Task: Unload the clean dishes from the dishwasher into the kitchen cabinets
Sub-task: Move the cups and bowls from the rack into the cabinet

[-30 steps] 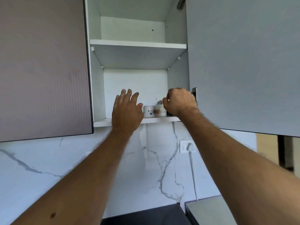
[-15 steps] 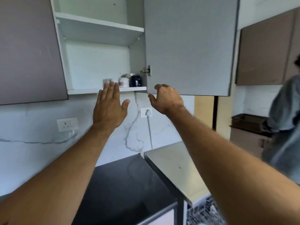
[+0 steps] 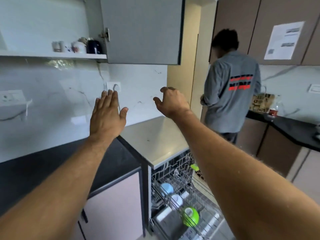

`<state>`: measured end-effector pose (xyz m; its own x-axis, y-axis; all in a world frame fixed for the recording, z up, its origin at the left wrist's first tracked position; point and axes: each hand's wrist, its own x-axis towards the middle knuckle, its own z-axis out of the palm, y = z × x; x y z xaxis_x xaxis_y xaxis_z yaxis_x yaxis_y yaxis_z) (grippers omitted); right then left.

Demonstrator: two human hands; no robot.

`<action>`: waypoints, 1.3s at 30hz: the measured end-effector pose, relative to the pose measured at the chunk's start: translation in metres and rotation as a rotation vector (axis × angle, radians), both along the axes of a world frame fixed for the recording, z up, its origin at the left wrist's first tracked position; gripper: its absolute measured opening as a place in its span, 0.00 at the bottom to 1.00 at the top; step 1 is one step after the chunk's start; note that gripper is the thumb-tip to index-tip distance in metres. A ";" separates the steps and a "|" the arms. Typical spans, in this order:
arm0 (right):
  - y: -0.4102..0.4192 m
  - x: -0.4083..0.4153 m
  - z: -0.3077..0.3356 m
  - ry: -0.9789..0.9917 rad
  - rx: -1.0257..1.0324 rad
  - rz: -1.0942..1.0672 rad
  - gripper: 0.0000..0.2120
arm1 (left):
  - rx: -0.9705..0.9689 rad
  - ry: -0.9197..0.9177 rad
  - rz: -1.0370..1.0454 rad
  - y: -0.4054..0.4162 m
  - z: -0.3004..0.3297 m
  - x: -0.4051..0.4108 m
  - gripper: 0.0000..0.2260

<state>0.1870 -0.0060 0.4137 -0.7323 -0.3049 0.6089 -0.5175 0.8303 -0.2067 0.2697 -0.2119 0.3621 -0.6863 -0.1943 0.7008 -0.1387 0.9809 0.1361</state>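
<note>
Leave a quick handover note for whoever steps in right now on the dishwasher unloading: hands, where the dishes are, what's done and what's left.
Left hand: open, fingers straight, holding nothing.
Right hand: open, fingers loosely curled, empty, raised over the counter.
Cabinet shelf, door open: several cups and a dark mug already sit on it.
Dishwasher rack, pulled out: still holds a blue bowl, a white bowl and a green bowl.
Left: move those up to the cabinets.
</note>
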 end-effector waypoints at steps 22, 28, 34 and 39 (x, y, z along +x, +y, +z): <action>0.248 -0.025 -0.173 -0.402 0.050 -0.134 0.20 | 0.081 -0.344 -0.176 0.237 -0.189 -0.034 0.27; 0.256 -0.069 -0.221 -0.542 0.108 -0.142 0.19 | 0.146 -0.429 -0.168 0.229 -0.247 -0.072 0.27; 0.254 -0.112 -0.264 -0.666 0.156 -0.140 0.21 | 0.250 -0.485 -0.170 0.214 -0.296 -0.115 0.27; 0.243 -0.139 -0.326 -0.751 0.129 -0.135 0.19 | 0.260 -0.596 -0.202 0.211 -0.342 -0.140 0.27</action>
<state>0.0476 0.2374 0.0880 -0.9708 -0.2183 -0.0997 -0.1694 0.9176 -0.3596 0.1299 -0.0009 0.0201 -0.9813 -0.1327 0.1394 -0.0807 0.9413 0.3277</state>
